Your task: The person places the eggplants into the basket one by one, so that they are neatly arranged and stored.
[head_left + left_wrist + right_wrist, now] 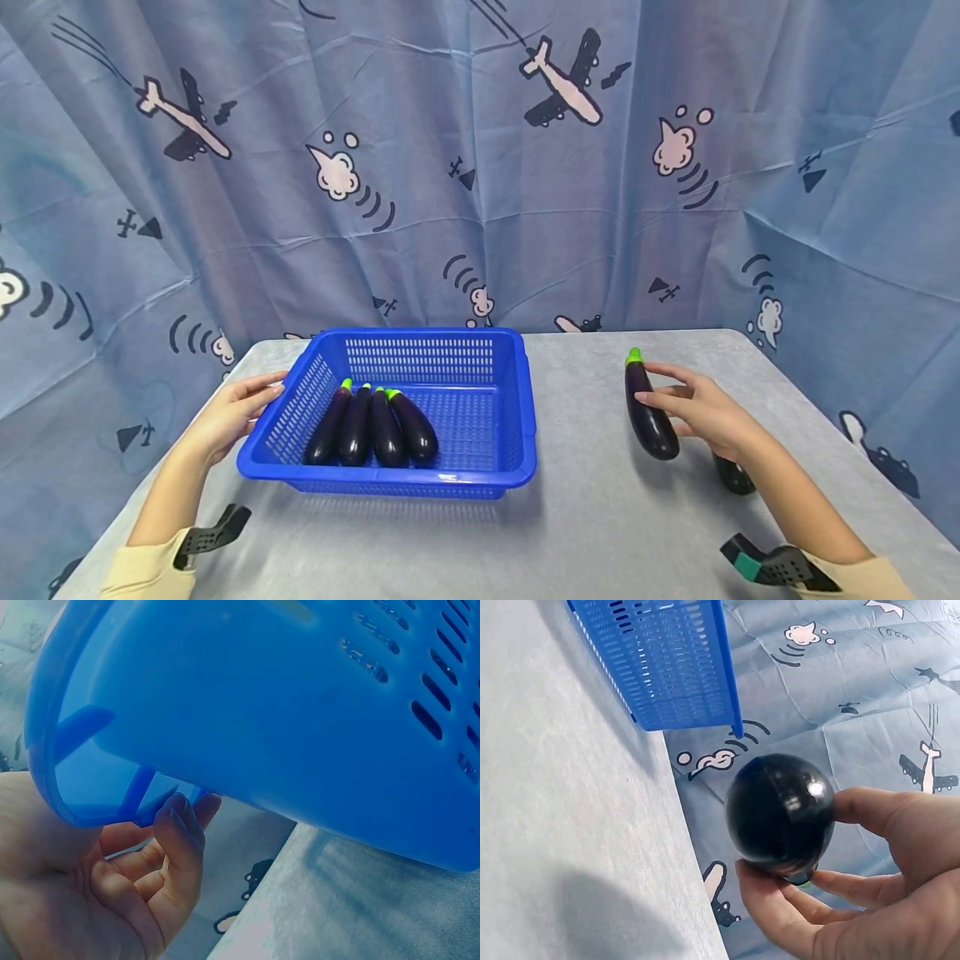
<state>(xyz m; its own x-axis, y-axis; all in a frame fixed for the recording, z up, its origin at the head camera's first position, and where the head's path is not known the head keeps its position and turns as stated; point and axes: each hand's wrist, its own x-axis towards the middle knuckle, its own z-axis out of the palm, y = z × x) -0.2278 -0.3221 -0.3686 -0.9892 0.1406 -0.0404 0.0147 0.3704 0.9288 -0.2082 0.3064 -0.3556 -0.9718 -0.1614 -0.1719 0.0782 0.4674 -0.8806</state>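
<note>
A blue plastic basket [517, 400] stands on the table, with several dark purple eggplants [388, 429] side by side in its left half. My left hand [227, 414] grips the basket's left rim, its fingers curled beneath the edge in the left wrist view. Right of the basket, my right hand [701, 408] holds another eggplant [647, 408] between thumb and fingers, green stem end up and away. The right wrist view looks onto the rounded end of this eggplant [780, 814], raised over the table. One more eggplant [733, 477] lies partly hidden behind my right forearm.
The pale grey table [585, 533] reaches back to a blue curtain [420, 167] printed with planes and clouds. A strip of tabletop lies between the basket and the right hand. Dark bands sit on both wrists.
</note>
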